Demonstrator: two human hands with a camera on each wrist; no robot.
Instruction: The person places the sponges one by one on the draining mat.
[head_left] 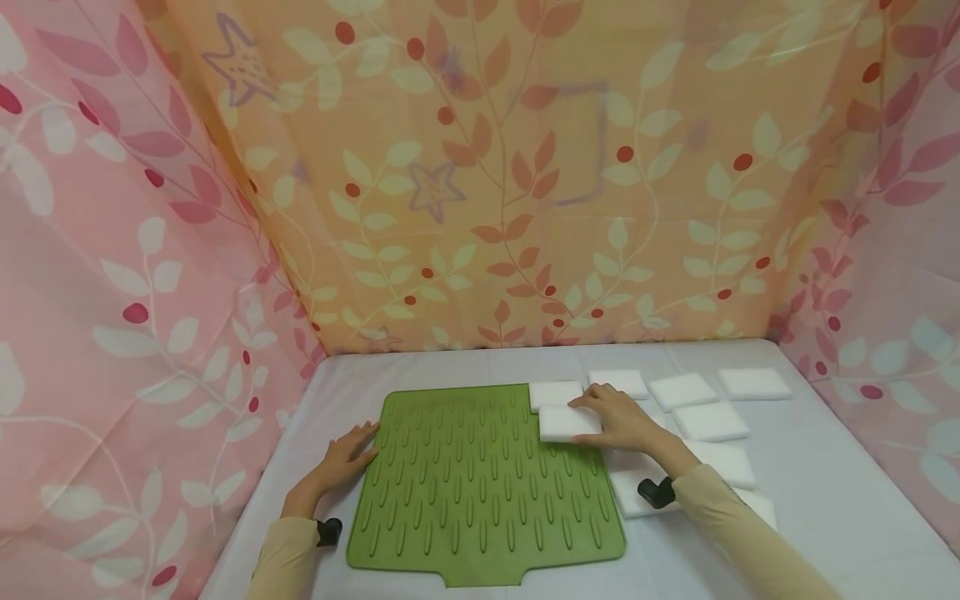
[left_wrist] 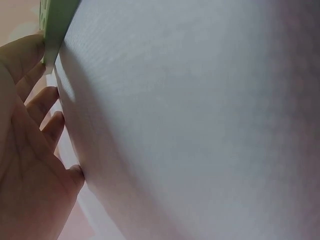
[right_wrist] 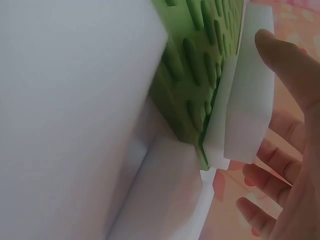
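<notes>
A green ridged silicone mat (head_left: 480, 496) lies on the white-covered table. My left hand (head_left: 341, 462) is at its left edge, fingers extended, with the fingertips against the mat's side (left_wrist: 54, 25) in the left wrist view. With thumb and fingers, my right hand (head_left: 618, 421) pinches a white sponge block (head_left: 564, 423) over the mat's far right part. The thumb (right_wrist: 272, 42) lies along the block in the right wrist view. Just behind it, another white sponge block (head_left: 553, 393) sits at the mat's far right corner.
Several more white sponge blocks, such as one at the back right (head_left: 753, 383) and one close beside the mat (head_left: 633, 496), are spread right of the mat. Flowered cloth (head_left: 517, 183) walls off the table's back and both sides.
</notes>
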